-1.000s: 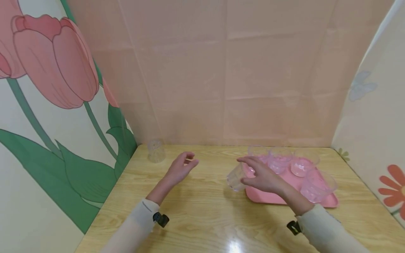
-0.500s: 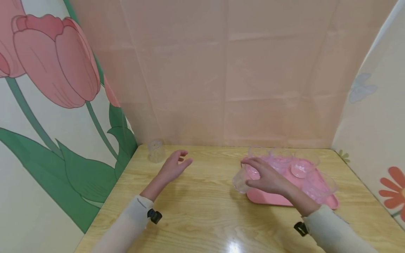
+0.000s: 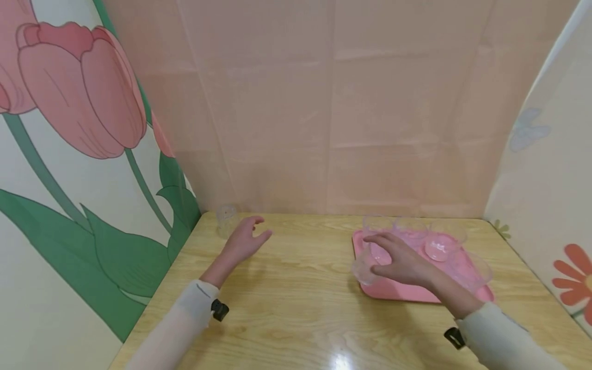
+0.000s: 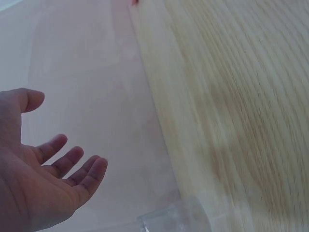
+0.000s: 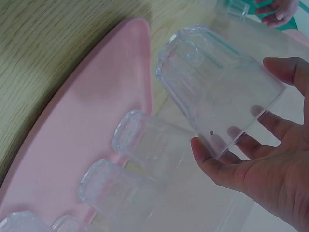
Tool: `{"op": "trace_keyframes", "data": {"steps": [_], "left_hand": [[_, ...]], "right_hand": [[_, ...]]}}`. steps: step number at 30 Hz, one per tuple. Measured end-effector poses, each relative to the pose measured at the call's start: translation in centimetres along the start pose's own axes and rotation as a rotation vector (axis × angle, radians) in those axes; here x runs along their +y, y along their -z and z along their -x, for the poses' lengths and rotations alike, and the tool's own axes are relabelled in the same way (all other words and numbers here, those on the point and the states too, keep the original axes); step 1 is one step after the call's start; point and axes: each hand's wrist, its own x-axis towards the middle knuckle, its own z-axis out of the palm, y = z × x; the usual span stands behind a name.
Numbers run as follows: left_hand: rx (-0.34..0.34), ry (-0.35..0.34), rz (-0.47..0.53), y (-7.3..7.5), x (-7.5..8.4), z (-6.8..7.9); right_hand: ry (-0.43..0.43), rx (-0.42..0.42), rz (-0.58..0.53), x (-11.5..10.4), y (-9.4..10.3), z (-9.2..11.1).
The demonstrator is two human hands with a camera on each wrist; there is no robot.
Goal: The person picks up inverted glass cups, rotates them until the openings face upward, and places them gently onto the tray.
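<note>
My right hand (image 3: 402, 262) grips a clear tumbler (image 5: 217, 87) near its rim, thumb on one side and fingers on the other. In the right wrist view its faceted base points away from the palm. The tumbler is tilted and overlaps the left edge of a pink tray (image 3: 402, 294) in the head view. Several more clear tumblers (image 5: 118, 188) stand on that tray. My left hand (image 3: 240, 240) holds nothing, its fingers loosely bent in the left wrist view. Another clear tumbler (image 3: 225, 218), partly hidden behind the left hand, stands at the table's far left corner.
The wooden table (image 3: 296, 308) ends at a pink backdrop (image 3: 287, 128). A tulip-patterned panel (image 3: 92, 205) borders it on the left and a flower-patterned panel (image 3: 546, 195) on the right. Both wrists carry small black devices (image 3: 219, 310).
The right hand has moved right with its tumbler, from beside the tray to over its left edge. The left hand has drifted left toward the far-left tumbler.
</note>
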Motion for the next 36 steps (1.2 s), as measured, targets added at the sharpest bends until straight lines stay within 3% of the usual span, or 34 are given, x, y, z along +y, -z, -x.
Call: {"op": "trace_keyframes", "data": {"steps": [9, 28, 36], "left_hand": [[0.030, -0.028, -0.088, 0.9, -1.0, -1.0], [0.061, -0.042, -0.132, 2.7, -3.3, -2.5], [0.088, -0.014, -0.118, 3.2, -4.5, -3.2]], "right_hand": [[-0.013, 0.006, 0.058, 0.5, 0.6, 0.4], [-0.065, -0.014, 0.081, 1.4, 1.8, 1.8], [-0.078, -0.014, 0.100, 2.1, 2.1, 2.3]]}}
